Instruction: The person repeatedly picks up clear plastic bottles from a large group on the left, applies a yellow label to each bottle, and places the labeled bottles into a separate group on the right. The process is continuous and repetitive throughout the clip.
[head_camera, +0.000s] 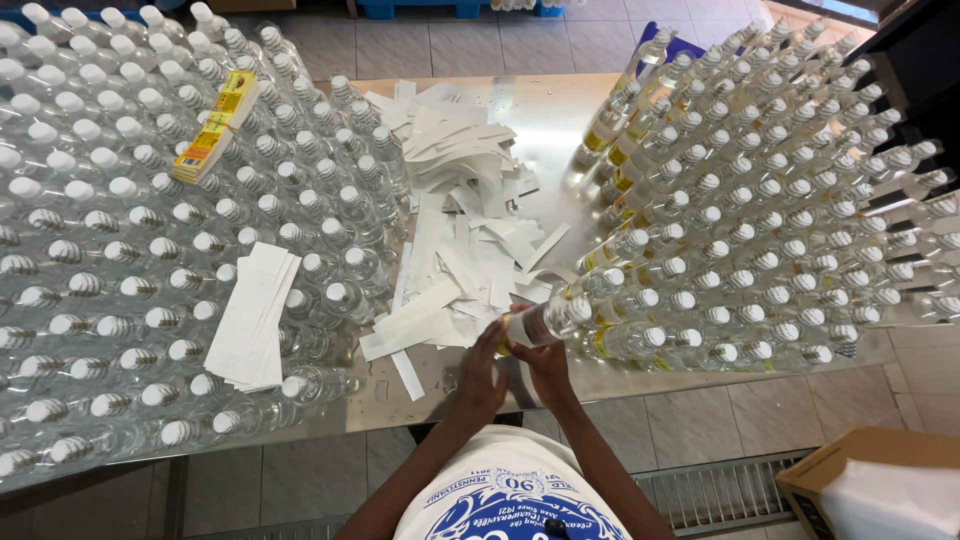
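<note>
The clear bottle (545, 320), held sideways over the table's near edge (400, 410) beside the paper strips (460, 250), is gripped by both the left hand (480, 380) and right hand (545, 365); smoothing its label evenly looks wisest.

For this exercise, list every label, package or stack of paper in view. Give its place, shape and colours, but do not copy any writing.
Label bundle: on the bottle caps at left; oblong, yellow and red, banded.
White sheet stack: on the left bottles; long plain strips.
Backing strips: loose white heap at table centre.
Held bottle: in both hands, yellow label.
Cardboard box: floor, lower right; brown.
</note>
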